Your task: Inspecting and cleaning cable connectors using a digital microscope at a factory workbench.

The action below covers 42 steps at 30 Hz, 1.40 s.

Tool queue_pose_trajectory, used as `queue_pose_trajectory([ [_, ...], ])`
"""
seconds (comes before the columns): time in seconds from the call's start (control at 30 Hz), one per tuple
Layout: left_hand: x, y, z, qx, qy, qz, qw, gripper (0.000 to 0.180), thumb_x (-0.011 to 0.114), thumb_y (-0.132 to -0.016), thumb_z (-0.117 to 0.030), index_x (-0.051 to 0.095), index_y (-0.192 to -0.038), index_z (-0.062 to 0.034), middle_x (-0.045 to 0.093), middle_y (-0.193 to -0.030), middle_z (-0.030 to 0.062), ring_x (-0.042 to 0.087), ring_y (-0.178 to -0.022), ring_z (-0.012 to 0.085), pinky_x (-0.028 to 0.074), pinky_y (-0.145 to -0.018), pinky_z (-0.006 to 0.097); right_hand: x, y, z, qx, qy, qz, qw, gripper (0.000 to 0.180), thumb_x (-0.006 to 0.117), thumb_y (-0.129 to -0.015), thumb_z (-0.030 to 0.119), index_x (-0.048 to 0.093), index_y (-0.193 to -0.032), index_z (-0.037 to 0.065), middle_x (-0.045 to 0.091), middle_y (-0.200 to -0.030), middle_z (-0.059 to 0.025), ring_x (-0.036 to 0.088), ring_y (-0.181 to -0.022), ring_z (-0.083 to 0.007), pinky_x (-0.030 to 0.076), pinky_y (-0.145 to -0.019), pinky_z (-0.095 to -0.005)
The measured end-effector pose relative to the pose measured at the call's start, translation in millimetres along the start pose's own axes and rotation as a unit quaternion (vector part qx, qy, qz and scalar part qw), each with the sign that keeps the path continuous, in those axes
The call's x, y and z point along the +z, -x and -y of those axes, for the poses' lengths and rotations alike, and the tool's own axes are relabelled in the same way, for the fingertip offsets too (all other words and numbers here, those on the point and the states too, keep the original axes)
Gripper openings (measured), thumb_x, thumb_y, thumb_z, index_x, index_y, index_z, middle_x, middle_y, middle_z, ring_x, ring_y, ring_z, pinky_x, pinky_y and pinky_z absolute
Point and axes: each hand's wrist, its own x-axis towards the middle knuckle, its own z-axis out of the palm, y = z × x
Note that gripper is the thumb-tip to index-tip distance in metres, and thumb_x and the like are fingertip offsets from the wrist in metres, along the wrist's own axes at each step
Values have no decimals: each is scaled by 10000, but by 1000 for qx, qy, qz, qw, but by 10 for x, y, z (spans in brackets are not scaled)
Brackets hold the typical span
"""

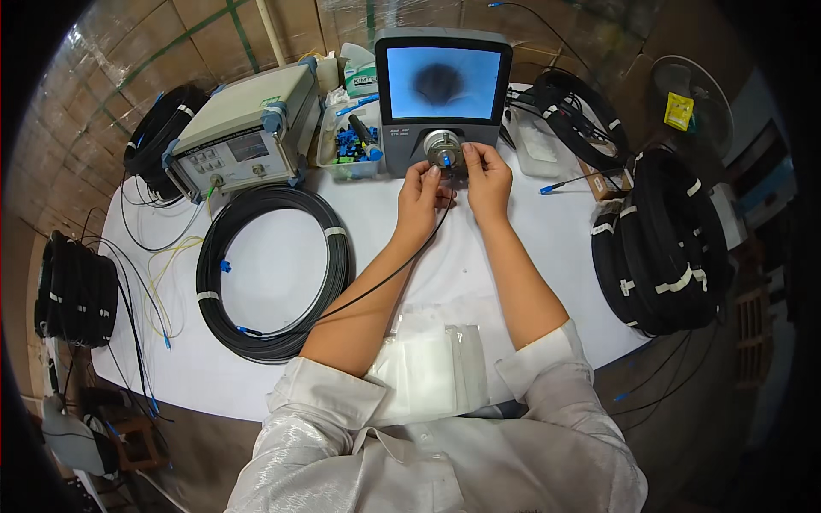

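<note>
Pinching a blue connector (pixel 446 159) at the round metal port (pixel 443 147) of a grey inspection unit (pixel 442 101), with the left hand (pixel 421 195) and right hand (pixel 485 178) side by side at the front of the unit. Left fingers (pixel 433 173) closed together on the black cable (pixel 402 267) just behind the connector; right fingers (pixel 469 154) brought together beside the port, touching it or the connector, exact contact too small to tell. Running from the left hand down across the white counter (pixel 530 231), under the left forearm, toward a large black cable coil (pixel 274 274) lying flat on the counter's left half, bound with white ties and carrying small blue plugs. Showing on the unit's screen (pixel 442 81): a pale blue field with a dark blurred blot in the middle.

Standing left of the unit: a beige box instrument (pixel 244 132) with a small display and knobs, tilted, and between the 2 devices a clear tray (pixel 351 150) of blue parts. Resting at the counter's near edge, between the forearms: a stack of clear plastic bags (pixel 428 368). Piled at the right edge: several more black coils (pixel 663 248); further coils at the far left (pixel 75 291) and top left (pixel 162 128). Lying loose near the left coil: thin yellow fibre (pixel 162 282).
</note>
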Motion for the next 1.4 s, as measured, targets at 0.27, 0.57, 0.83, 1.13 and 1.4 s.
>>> queue_pose_trajectory([
  [0.27, -28, -9, 25, -5, -19, 10, 1000, 448, 538, -1115, -344, 459, -1390, 0, 643, -1162, 125, 703, -874, 193, 625, -745, 351, -11, 14, 15, 2, -23, 3, 1000, 293, 716, -1030, 300, 769, -1086, 17, 729, -886, 9, 590, -803, -66, 480, -726, -237],
  [0.57, 14, 11, -15, -4, -5, -11, 1000, 445, 573, -1099, -339, 493, -1346, 22, 645, -1122, 99, 680, -825, 140, 591, -690, 277, 3, 25, -2, 16, -30, 4, 999, 282, 718, -1027, 290, 758, -1119, 27, 725, -917, -4, 606, -799, -73, 493, -710, -239],
  [0.83, 55, 48, -80, 50, -25, -1, 998, 576, 606, -1079, -218, 378, -1585, -65, 618, -1153, 89, 640, -820, 110, 534, -658, 247, -4, 94, -95, -83, -26, 73, 994, 423, 751, -998, 316, 694, -1322, 50, 654, -1132, -48, 653, -924, -131, 539, -786, -272],
  [1.13, 50, 38, -85, 23, -13, 14, 1000, 644, 608, -1079, -191, 324, -1648, -96, 622, -1054, 55, 617, -803, 103, 519, -673, 255, 30, 103, -179, -17, -61, 71, 995, 395, 726, -1019, 300, 697, -1324, 51, 655, -1156, -51, 646, -964, -130, 530, -851, -280],
  [1.4, 45, 34, -104, 14, -1, 20, 1000, 659, 609, -1082, -200, 306, -1664, -138, 630, -1023, 36, 614, -813, 100, 523, -690, 257, 39, 135, -152, 22, -111, 83, 990, 406, 717, -1032, 299, 674, -1337, 34, 678, -1105, -30, 623, -934, -97, 517, -828, -254],
])
